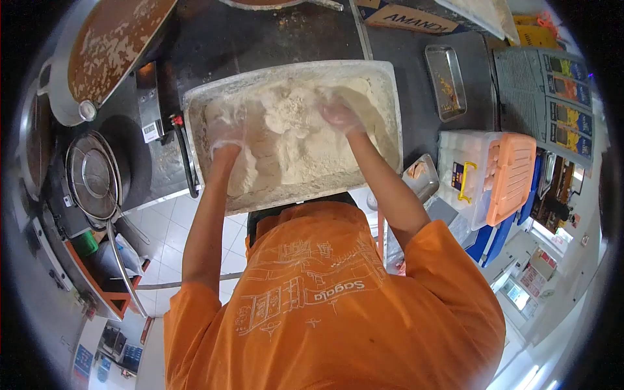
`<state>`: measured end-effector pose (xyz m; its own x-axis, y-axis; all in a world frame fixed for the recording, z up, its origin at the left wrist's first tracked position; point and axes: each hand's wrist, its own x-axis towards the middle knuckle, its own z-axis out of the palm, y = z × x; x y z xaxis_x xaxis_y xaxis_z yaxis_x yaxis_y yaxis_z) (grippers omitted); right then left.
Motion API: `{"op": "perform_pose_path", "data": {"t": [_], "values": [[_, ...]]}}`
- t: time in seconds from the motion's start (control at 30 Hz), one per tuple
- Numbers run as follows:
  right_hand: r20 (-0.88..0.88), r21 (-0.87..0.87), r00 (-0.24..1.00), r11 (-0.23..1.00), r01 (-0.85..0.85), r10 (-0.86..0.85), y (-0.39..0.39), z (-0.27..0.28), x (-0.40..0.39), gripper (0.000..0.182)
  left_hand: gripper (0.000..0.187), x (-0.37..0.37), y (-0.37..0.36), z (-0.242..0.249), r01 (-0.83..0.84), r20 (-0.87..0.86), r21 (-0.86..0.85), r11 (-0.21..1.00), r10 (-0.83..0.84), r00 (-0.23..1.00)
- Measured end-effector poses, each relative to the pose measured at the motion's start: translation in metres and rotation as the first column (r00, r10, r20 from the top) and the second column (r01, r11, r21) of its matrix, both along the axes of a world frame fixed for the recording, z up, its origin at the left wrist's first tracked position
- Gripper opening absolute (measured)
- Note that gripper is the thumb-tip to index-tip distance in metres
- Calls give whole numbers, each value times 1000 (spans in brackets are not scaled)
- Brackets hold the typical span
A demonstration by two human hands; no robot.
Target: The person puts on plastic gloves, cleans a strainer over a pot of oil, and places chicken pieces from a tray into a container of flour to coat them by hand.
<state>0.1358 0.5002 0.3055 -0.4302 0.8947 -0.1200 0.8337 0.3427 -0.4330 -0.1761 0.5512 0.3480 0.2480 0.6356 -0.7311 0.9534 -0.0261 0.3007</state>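
Observation:
A large pale tub (392, 97) holds a thick layer of flour (305, 146). Inside its left part is my left hand (229, 130), in a clear glove dusted white; it is smeared by motion and its fingers cannot be made out. My right hand (340, 115), also in a clear glove, is over the flour in the right part of the tub. Its fingers are blurred too, and I cannot tell whether they hold anything. Lumpy, flour-covered pieces (286, 110) lie between the two hands near the far side.
At the upper left stands a large pan of brown liquid (110, 45). Round strainers (93, 175) sit at the left. A metal tray with crumbs (446, 83) lies right of the tub, above a clear box (455, 166) with an orange lid (511, 179).

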Motion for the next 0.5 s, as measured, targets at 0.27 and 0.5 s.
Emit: {"op": "perform_pose_path", "data": {"t": [0.27, 0.5], "values": [[-176, -540, 814, 745, 391, -554, 15, 37, -74, 53, 48, 47, -21, -62, -48, 439, 196, 980, -44, 897], [-49, -338, 995, 936, -100, 89, -76, 30, -17, 40, 53, -1, -63, 14, 390, -117, -125, 912, -404, 907]]}}
